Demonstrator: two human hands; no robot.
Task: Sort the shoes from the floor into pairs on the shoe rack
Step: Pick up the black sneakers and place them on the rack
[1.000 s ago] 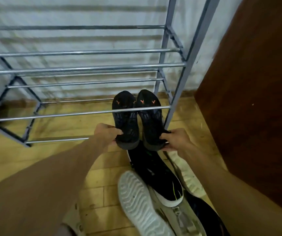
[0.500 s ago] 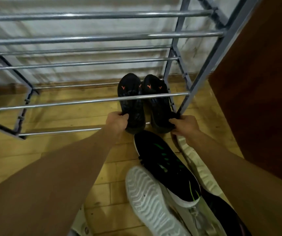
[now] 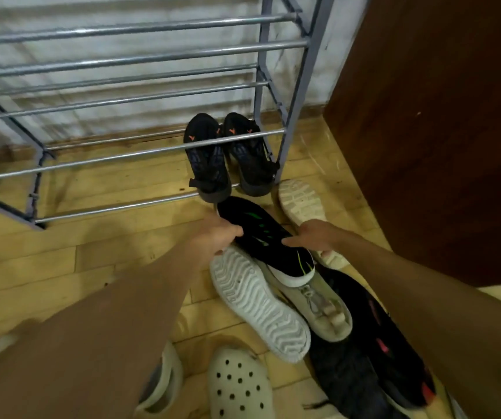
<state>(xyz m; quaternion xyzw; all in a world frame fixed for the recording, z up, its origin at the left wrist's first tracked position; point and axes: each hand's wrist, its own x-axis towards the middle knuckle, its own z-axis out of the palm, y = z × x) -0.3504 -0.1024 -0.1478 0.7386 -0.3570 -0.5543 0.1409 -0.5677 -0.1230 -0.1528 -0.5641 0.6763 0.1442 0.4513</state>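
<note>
Rack: shoe rack (image 3: 140, 152), grey metal rails, against the wall; a brown wooden panel (image 3: 430, 122) stands at its right.
Placed pair: black shoes with orange marks (image 3: 228, 155), side by side on the lowest rails at the right end, toes to the wall, heels at the front rail.
Floor pile: black shoe with green marks (image 3: 265, 237) on top, sole up, lying across white sneakers (image 3: 261, 303); a white clog (image 3: 237, 385) and a dark shoe with pink marks (image 3: 373, 343) lie nearer the camera.
Left hand (image 3: 213, 237): fingers curled at the left edge of the black-and-green shoe; grip touching, closure not certain.
Right hand (image 3: 315, 237): fingers spread, resting at the shoe's right edge; not closed.
Step in hand: judged to be taking up the black-and-green shoe.
Method advised: close both hands on the sole edges, lift clear of the sneakers beneath, then find its mate, which is not identifiable here, before shelving just beside the placed pair.
</note>
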